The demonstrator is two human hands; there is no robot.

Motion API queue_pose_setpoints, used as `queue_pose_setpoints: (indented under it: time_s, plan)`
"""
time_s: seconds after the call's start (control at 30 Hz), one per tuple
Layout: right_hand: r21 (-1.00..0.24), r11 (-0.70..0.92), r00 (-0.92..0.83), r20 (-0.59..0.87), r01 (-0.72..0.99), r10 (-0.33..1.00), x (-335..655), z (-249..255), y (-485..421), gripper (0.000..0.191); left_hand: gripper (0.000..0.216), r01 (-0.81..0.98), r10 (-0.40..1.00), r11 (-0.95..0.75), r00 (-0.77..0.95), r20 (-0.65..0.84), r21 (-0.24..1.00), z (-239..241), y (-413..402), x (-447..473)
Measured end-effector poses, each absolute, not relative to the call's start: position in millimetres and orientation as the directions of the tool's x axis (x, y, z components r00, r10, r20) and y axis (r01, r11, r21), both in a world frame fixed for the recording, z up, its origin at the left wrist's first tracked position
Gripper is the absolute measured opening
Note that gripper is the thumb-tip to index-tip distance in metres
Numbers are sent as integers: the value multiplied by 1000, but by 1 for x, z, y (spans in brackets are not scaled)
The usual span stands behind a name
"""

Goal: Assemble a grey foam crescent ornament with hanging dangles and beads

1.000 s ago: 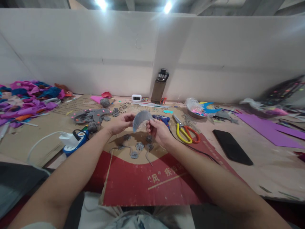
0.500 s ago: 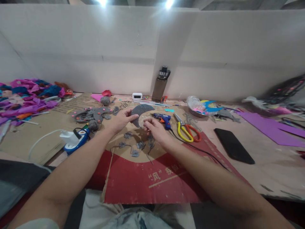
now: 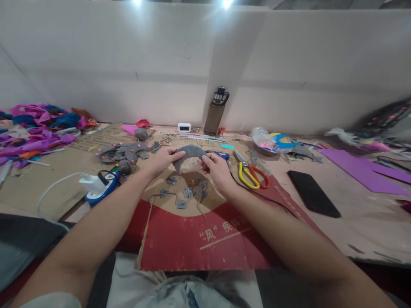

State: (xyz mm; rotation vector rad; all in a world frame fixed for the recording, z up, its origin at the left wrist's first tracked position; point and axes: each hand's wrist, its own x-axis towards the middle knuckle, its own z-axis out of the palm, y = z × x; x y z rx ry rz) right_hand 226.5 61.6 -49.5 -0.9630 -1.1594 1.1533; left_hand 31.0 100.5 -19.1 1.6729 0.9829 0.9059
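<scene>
The gray crescent [image 3: 192, 151] is above the cardboard [image 3: 180, 239], where our left hand [image 3: 162, 161] pinches its left side and our right hand [image 3: 219, 172] grips its right side. Small gray pieces [image 3: 189, 193] lie below; we see scissors [image 3: 248, 176] right of our right hand.
</scene>
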Motion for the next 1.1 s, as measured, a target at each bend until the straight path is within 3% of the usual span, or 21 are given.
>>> queue_pose_setpoints:
  time_s: [0.13,0.33,0.47,0.73,0.83,1.1]
  plan:
    - [-985,117,-16,120,-126,993,228,-50,62,25,44,96,920,-101,388,57,990,-24,103,31]
    - [-992,124,-13,125,-28,992,230,-53,66,26,38,14,905,-83,421,69,996,-26,109,28]
    - [-993,118,-12,117,19,993,233,-56,71,23,29,43,900,-125,426,94,991,-27,111,28]
    - [-984,79,-15,77,163,997,237,-62,78,8,26,173,957,-123,280,71,977,-34,114,26]
    - [-975,109,30,117,192,993,238,-61,77,15,26,195,957,-91,287,32,977,-37,117,24]
    - [-939,239,33,255,249,966,243,-53,74,9,28,237,957,-60,290,-12,970,-43,118,21]
